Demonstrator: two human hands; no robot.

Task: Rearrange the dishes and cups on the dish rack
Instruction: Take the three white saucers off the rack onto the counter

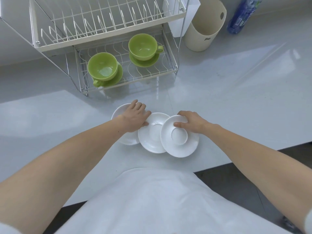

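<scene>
Three white saucers lie overlapping on the counter in front of me: a left saucer [118,110], a middle saucer [152,132] and a right saucer [179,136] tilted on top. My left hand [135,118] rests over the left saucer, thumb touching the middle saucer's rim. My right hand [190,122] pinches the right saucer's far rim, thumb on top. A white two-tier dish rack [101,31] stands behind; its lower shelf holds two green cups on green saucers, the left cup [102,66] and the right cup [142,46]. The upper tier is bare.
A beige utensil holder [205,26] stands right of the rack, with a white container [189,12] behind it. A blue bottle [241,16] is at the far right. The counter's front edge [236,160] runs close to my body.
</scene>
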